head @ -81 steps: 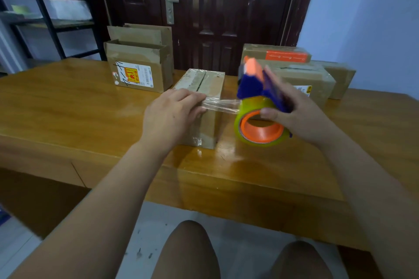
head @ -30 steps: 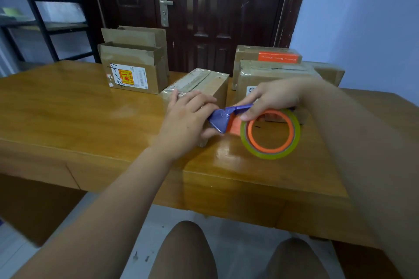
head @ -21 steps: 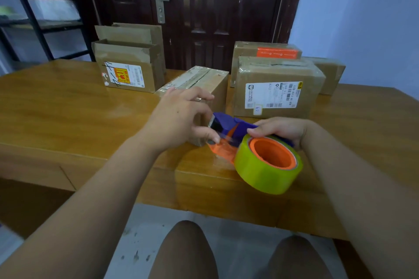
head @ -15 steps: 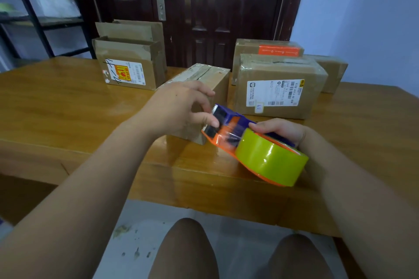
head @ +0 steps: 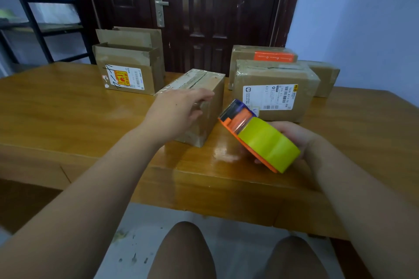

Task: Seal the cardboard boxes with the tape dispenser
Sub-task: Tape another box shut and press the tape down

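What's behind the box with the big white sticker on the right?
Two more boxes: a box with an orange label right behind it, and a plain box further right. The front box covers their lower parts, so anything there is hidden.

What I could not make out at the table

The tape dispenser blocked most of the right hand that held it, so I saw only its wrist side. The left hand covered the near top edge of the small box, and I could not tell whether it touched. The print on the labelled box was too small to read, and that box hid the lower part of the rear box.
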